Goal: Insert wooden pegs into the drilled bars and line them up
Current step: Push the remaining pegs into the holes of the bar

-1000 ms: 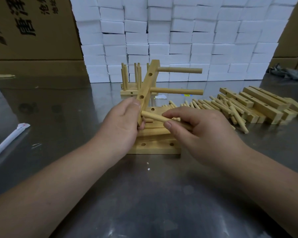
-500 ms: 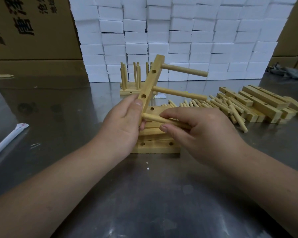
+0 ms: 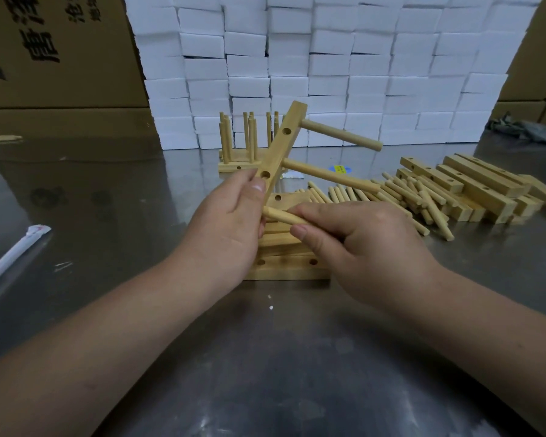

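Left grip (image 3: 230, 228) is wrapped round the lower end of a tilted drilled bar (image 3: 281, 146), held up above the counter (image 3: 265, 357), with 2 pegs (image 3: 328, 176) already sticking out its right side. Right grip (image 3: 360, 247) pinches a 3rd peg (image 3: 281, 216), tip right against the bar's lower end. Loose pegs (image 3: 407, 197) lie piled to the right.

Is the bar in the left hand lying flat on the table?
No, the left hand holds the bar tilted up in the air.
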